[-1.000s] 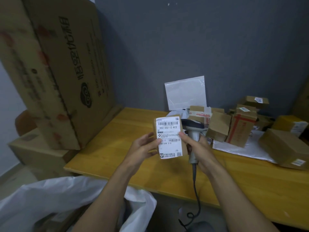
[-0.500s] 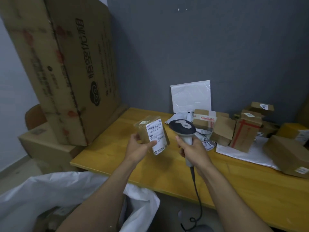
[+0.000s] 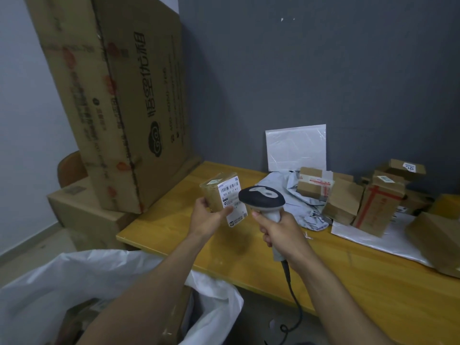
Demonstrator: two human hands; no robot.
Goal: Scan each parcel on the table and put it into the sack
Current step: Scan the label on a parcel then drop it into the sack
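- Compared with a second ago, the parcel (image 3: 216, 194) has been turned. Its white label (image 3: 233, 204) then faced the camera and now angles toward the right.
- The left hand (image 3: 207, 215) grips the parcel from below and behind, with the thumb pressed on the label's lower part. It holds the parcel in the air above the table's left end.
- The right hand (image 3: 281, 235) no longer touches the parcel. Its fingers are wrapped round the grip of the scanner (image 3: 261, 199), whose dark head is now raised just beside the label and overlaps the label's edge in this view.
- The scanner's cable (image 3: 295, 297) hangs down past the table's front edge.
- The wooden table (image 3: 323, 272) stands against a dark grey wall (image 3: 298, 70). A large cardboard box (image 3: 119, 95) leans at its left end.
- Farther right on the table lie a crumpled grey bag (image 3: 298, 199) and a cluster of brown parcels (image 3: 344, 201). A white mailer (image 3: 296, 148) is propped against the wall.
- The white sack (image 3: 74, 277) gapes open at lower left. Something brown shows inside, too dim to make out.
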